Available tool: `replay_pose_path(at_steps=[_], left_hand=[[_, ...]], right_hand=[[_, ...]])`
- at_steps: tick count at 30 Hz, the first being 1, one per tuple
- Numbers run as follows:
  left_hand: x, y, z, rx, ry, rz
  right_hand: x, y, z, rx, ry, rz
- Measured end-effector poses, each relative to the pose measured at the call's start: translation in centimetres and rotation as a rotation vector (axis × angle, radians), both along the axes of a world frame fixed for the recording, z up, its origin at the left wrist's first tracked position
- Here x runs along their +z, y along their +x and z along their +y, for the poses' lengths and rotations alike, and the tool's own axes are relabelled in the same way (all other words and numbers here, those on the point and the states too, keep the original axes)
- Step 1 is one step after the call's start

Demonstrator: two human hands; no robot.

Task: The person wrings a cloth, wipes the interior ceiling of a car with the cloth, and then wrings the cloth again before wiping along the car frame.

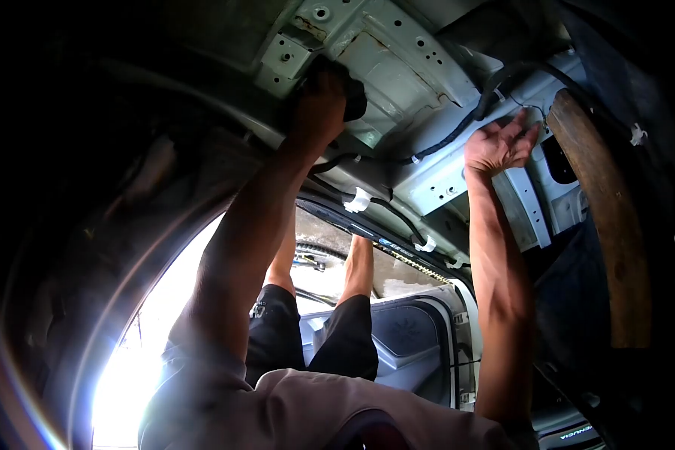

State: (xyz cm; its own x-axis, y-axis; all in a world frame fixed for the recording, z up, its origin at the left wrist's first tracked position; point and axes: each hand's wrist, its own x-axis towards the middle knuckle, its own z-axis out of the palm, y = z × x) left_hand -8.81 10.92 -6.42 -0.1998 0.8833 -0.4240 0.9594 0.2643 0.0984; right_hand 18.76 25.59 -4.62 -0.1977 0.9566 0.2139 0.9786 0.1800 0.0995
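Note:
At the upper centre, my left hand (322, 101) is closed round a dark object (355, 94) against the pale green metal panel (390, 64); shadow hides its details. My right hand (500, 146) is raised to the pale metal beam (435, 184), palm and fingers partly spread, fingertips near a thin wire. No object shows in it. A black wiring harness (457, 131) runs across the metal between my hands, with white clips (358, 199) along its lower branch.
A curved wooden piece (604, 217) stands right of my right hand. Dark fabric (577, 285) hangs behind it. Below are a car door panel (409, 334), a bright door opening (139, 360) and my legs in black shorts (277, 322). A bicycle part (311, 259) shows outside.

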Motion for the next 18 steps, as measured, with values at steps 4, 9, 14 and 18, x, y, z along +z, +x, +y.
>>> replay_pose_path(at_steps=[4, 9, 14, 18], left_hand=[[-0.3, -1.0, 0.5, 0.112, -0.147, -0.216], [-1.8, -3.0, 2.3, -0.008, -0.552, -0.459], [-1.0, 7.3, 2.0, -0.160, -0.537, -0.766], [-3.2, 7.8, 2.6, -0.112, -0.665, -0.876]], right_hand=[[0.0, 0.2, 0.1, 0.049, 0.017, -0.009], [0.6, -0.5, 0.1, 0.012, -0.015, 0.006], [0.1, 0.3, 0.0, 0.045, -0.019, 0.121], [0.1, 0.2, 0.1, 0.082, 0.023, 0.075]])
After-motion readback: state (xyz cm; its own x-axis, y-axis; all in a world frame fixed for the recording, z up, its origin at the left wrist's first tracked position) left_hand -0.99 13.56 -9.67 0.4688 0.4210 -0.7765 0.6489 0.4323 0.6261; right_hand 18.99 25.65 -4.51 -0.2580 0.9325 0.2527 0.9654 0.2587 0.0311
